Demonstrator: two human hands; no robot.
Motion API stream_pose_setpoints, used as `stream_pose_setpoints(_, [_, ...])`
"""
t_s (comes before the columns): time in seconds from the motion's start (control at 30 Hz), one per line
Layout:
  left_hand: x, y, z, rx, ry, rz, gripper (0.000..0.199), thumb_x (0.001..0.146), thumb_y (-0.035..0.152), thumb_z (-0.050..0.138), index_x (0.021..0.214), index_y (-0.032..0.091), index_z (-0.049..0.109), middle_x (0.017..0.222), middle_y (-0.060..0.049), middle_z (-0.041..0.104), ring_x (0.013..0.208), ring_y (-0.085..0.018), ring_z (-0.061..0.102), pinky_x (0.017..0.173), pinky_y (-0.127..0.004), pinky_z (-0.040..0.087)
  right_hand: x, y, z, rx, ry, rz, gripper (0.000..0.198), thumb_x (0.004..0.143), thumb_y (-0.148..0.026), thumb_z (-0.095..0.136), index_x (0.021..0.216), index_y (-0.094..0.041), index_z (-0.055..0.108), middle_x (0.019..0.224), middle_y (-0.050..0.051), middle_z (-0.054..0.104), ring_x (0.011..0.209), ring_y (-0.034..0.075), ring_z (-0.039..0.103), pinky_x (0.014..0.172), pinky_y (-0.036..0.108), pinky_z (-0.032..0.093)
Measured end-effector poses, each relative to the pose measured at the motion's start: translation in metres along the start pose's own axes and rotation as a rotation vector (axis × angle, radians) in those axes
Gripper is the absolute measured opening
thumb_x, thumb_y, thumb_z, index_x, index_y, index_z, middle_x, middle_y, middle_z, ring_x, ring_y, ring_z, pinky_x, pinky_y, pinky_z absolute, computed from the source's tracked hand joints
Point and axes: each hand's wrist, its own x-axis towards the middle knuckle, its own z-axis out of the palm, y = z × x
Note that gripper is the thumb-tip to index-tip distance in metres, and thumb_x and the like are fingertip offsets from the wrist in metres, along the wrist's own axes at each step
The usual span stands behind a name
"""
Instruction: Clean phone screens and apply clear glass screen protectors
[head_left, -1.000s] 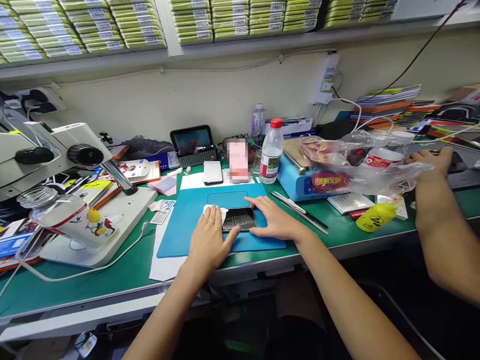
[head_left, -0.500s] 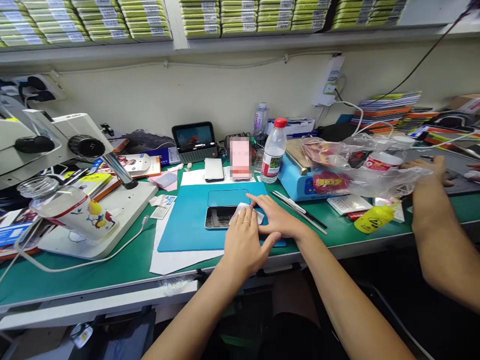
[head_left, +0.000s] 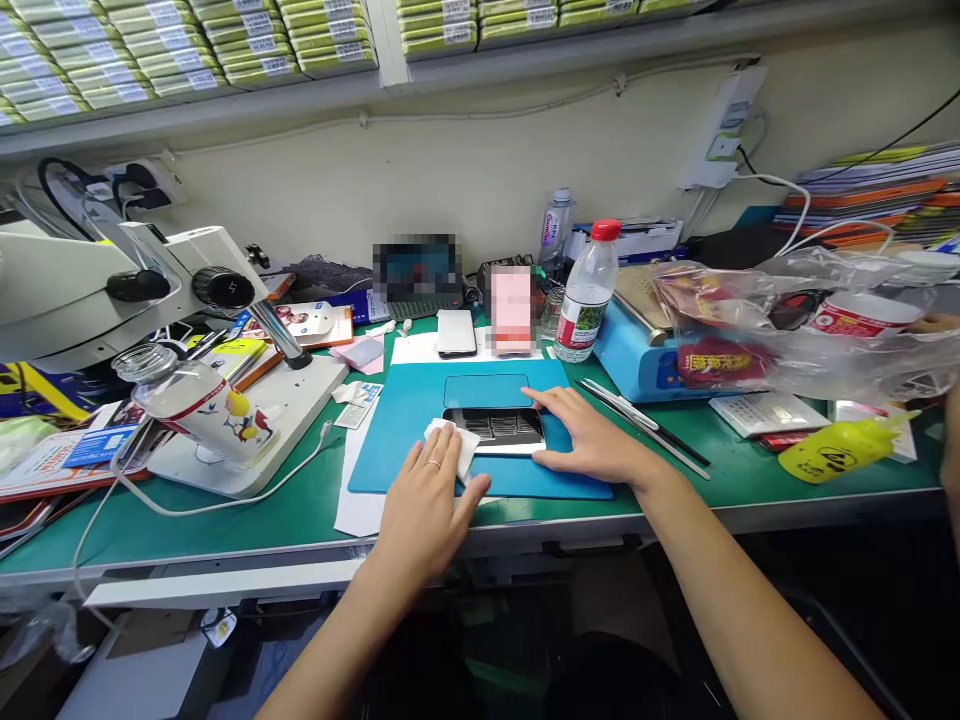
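Note:
A smartphone (head_left: pixel 512 428) lies lengthwise on a blue mat (head_left: pixel 405 470), its dark glossy face reflecting the shelf above. Beneath the flat fingers of my left hand (head_left: pixel 429 490) is a folded white wipe (head_left: pixel 466 452), pressed over the phone's left end. My right hand (head_left: pixel 589 435) braces the phone's right end, thumb at the near corner and forefinger reaching past the far edge. Just behind the phone lies a clear rectangular pane (head_left: pixel 486 391) with a thin black outline.
A microscope (head_left: pixel 217 285) and glass jar (head_left: pixel 217 410) stand left, with a white cable. Behind are a white phone (head_left: pixel 456 333), a pink phone (head_left: pixel 513 310) and a red-capped bottle (head_left: pixel 585 300). Tweezers (head_left: pixel 637 420), a blue scale (head_left: pixel 637 350) and a yellow bottle (head_left: pixel 832 450) lie right.
My left hand has slid the wipe from the phone's right end to its left end, uncovering the glossy face. My right hand stays at the right end. The view has shifted, dropping the co-worker's forearm mostly out.

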Motion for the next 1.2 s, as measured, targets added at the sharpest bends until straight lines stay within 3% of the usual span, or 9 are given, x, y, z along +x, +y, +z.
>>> stream_pose_setpoints(0.17, [0.016, -0.01, -0.001, 0.001, -0.009, -0.058, 0.066, 0.108, 0.054, 0.028, 0.155, 0.009, 0.04, 0.162, -0.015, 0.038, 0.153, -0.03, 0.03, 0.124, -0.05, 0.03, 0.0, 0.001, 0.0, 0.002, -0.005, 0.014, 0.085, 0.083, -0.049, 0.07, 0.159, -0.038, 0.034, 0.127, 0.008, 0.057, 0.123, 0.035, 0.051, 0.106, 0.054, 0.044])
stream_pose_setpoints(0.4, [0.029, 0.0, 0.002, 0.016, 0.032, -0.047, 0.074, 0.106, 0.059, 0.03, 0.153, 0.002, 0.041, 0.161, -0.021, 0.038, 0.152, -0.034, 0.032, 0.123, -0.05, 0.03, 0.001, -0.003, -0.001, -0.007, -0.005, 0.02, 0.081, 0.083, -0.048, 0.07, 0.156, -0.037, 0.038, 0.127, 0.008, 0.057, 0.123, 0.035, 0.053, 0.106, 0.054, 0.045])
stream_pose_setpoints(0.67, [0.056, 0.055, 0.008, -0.099, -0.013, 0.065, 0.093, 0.101, 0.072, 0.025, 0.154, -0.003, 0.039, 0.162, -0.022, 0.034, 0.154, -0.033, 0.027, 0.127, -0.046, 0.022, 0.003, 0.0, 0.001, 0.023, 0.003, 0.012, 0.081, 0.082, -0.049, 0.07, 0.154, -0.026, 0.041, 0.129, 0.013, 0.058, 0.125, 0.035, 0.052, 0.108, 0.056, 0.043])
stream_pose_setpoints(0.87, [0.064, 0.089, 0.01, -0.202, -0.028, 0.104, 0.103, 0.097, 0.08, 0.02, 0.156, -0.003, 0.035, 0.163, -0.021, 0.031, 0.155, -0.033, 0.023, 0.129, -0.046, 0.02, 0.004, 0.007, 0.005, 0.016, 0.028, -0.04, 0.079, 0.079, -0.034, 0.069, 0.154, -0.028, 0.042, 0.128, 0.012, 0.058, 0.122, 0.034, 0.053, 0.109, 0.056, 0.042])
stream_pose_setpoints(1.2, [0.05, 0.079, 0.018, -0.206, 0.043, 0.159, 0.094, 0.099, 0.075, 0.028, 0.152, -0.001, 0.043, 0.161, -0.019, 0.038, 0.154, -0.031, 0.03, 0.128, -0.045, 0.025, 0.003, 0.001, 0.001, 0.004, 0.017, -0.03, 0.076, 0.081, -0.036, 0.067, 0.153, -0.026, 0.044, 0.13, 0.012, 0.059, 0.125, 0.034, 0.053, 0.109, 0.053, 0.043])
